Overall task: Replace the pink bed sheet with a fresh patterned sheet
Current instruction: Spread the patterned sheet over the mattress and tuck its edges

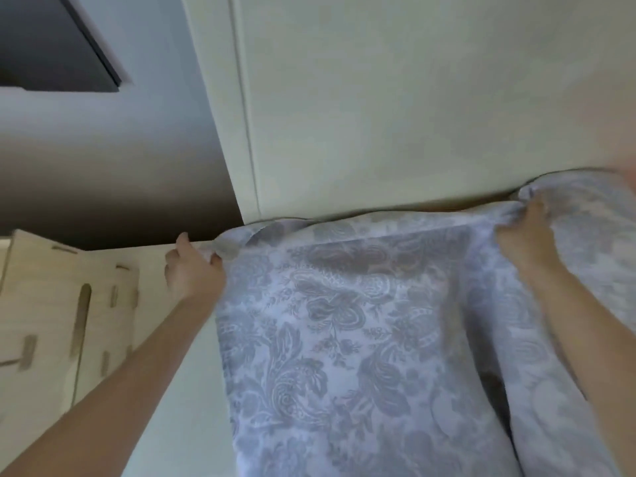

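Stretching the patterned sheet (344, 321) along the foot of a white panel (378, 98), the person holds its far edge in both hands, so the cloth pulls fairly flat between them. The left hand (192, 270) pinches the corner between thumb and curled fingers, near a plywood box (69, 304). The right hand (519, 232) clutches a bunched fold further along the same edge. Held this wide, I'd say the edge is being lined up for tucking. No pink sheet shows.
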### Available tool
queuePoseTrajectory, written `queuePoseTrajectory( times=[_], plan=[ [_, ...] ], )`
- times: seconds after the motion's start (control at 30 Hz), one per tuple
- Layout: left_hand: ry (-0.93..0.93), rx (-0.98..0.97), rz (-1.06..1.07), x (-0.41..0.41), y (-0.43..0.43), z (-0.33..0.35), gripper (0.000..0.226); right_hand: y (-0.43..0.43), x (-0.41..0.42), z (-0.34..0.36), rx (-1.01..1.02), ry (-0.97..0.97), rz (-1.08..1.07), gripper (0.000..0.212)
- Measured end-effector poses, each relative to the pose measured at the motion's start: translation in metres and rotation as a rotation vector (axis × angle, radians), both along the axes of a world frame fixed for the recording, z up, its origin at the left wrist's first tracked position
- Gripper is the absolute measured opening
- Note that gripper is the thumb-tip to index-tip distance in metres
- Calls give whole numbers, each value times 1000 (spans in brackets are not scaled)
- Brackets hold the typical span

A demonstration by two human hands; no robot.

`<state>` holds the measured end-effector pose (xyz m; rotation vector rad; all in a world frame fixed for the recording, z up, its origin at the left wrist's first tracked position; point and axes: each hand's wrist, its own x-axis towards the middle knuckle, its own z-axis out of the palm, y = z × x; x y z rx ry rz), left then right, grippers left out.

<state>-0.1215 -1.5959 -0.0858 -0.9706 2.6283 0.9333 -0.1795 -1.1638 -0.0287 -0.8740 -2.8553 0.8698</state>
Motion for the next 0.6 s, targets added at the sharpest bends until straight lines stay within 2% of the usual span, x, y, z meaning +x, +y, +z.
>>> queuePoseTrajectory(
  times=[0.03, 0.07, 0.13, 0.2, 0.3, 0.33, 0.4, 0.43, 0.53, 0.6],
  plan=[
    [17, -21, -40, 5, 6, -2, 60, -10, 14, 2, 88, 14, 3, 70],
    [20, -11, -82, 15, 12, -5, 58, -24, 34, 2, 174, 5, 38, 67],
    [-63, 69, -183, 43, 32, -6, 52, -61, 86, 7, 200, 26, 149, 43],
    [-193, 100, -308, 71, 54, -10, 55, -100, 151, 1, 190, -19, 277, 35],
    [-237, 83, -380, 94, 67, -17, 58, -148, 258, -24, 207, -117, 467, 48],
    [-233, 120, -403, 97, 69, -21, 60, -161, 291, -34, 200, -209, 524, 56],
    [-266, 294, -478, 107, 76, -27, 70, -183, 351, -49, 235, -413, 615, 72],
    [-306, 448, -469, 118, 81, -29, 75, -193, 379, -53, 238, -498, 641, 80],
    [-491, 1013, -168, 144, 84, -39, 74, -216, 422, -70, 215, -643, 691, 118],
    [-648, 1170, -66, 156, 69, -54, 75, -225, 432, -78, 224, -641, 685, 132]
  ],
)
